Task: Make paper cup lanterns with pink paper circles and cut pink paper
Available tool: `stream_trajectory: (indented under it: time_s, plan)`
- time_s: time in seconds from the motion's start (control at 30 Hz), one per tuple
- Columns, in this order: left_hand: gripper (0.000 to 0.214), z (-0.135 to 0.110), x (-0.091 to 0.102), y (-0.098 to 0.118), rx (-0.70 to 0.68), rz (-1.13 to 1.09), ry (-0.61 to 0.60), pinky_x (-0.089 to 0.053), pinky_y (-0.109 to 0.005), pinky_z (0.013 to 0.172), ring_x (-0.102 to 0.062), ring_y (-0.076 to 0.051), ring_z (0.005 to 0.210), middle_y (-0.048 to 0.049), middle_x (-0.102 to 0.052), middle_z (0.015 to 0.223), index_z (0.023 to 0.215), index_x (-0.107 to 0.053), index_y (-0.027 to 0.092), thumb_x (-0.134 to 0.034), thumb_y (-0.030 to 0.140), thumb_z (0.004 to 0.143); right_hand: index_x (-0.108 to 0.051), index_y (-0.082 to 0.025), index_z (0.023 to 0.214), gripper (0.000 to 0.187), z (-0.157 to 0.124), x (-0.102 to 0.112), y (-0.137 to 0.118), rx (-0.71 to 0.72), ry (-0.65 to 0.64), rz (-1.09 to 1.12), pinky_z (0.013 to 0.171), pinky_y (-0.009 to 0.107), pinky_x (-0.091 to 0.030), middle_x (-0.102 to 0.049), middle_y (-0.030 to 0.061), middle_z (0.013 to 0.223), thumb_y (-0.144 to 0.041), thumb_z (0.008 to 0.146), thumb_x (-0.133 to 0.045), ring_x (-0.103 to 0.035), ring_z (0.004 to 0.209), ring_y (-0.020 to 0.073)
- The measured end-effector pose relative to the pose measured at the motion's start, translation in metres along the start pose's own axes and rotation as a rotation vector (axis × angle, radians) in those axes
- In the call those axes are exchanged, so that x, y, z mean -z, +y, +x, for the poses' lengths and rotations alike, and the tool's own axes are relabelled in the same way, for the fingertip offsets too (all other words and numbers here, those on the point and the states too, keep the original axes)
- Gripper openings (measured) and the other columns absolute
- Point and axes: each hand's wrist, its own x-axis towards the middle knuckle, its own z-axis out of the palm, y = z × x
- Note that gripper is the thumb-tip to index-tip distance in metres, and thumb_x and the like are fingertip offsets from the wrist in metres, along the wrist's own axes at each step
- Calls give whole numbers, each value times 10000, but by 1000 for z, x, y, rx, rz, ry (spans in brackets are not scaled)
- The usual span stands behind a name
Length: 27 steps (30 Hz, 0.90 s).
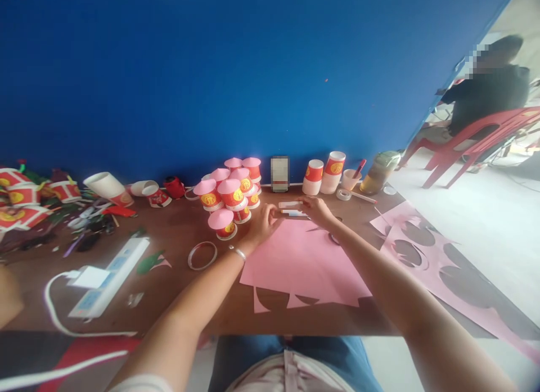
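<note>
Both my arms reach forward over a pink paper sheet (301,262) on the brown table (177,234). My left hand (264,223) and my right hand (314,208) meet at the sheet's far edge. Their fingers are pinched on a small white stick-like object (292,212) held between them; a second short white piece (289,204) lies just behind. Left of my left hand stands a cluster of red paper cups with pink cone lids (232,195). A bracelet is on my left wrist.
A phone (280,173) leans on the blue wall. Two stacked red-and-white cups (324,174), a tape roll (343,194) and a jar (379,172) stand to the right. A power strip (110,275) and a tape ring (202,255) lie left. Cut pink sheets (439,268) hang off the right. A person sits on a red chair (485,136).
</note>
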Motion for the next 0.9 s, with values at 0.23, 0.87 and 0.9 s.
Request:
stream_trajectory:
  time_s: [0.23,0.87,0.9]
  plan:
    - [304,0,-10,-17,-245,-268,152,-560,-242,694,-666,-126,751,-55,-736,954,1177,-707,181,-676,425,999,-758,-162,902,356,-40,-19,-3,-60,-91,490,617,271,-556,-691,28,693,-488,931,-619,-651,632,152]
    - [254,18,-1,-6,-142,12,-105,-507,-277,743,-658,-166,784,-51,-670,933,1150,-776,174,-609,324,1031,-685,-183,969,466,-46,-20,19,-155,260,740,541,275,-491,-536,-59,618,-615,808,-750,-508,561,123]
    - [256,21,1,0,-126,53,-136,-497,-279,721,-657,-170,786,-56,-669,964,1162,-772,186,-579,300,1039,-688,-186,965,463,-46,-20,19,-153,261,736,542,275,-490,-535,-59,621,-615,807,-754,-509,563,124]
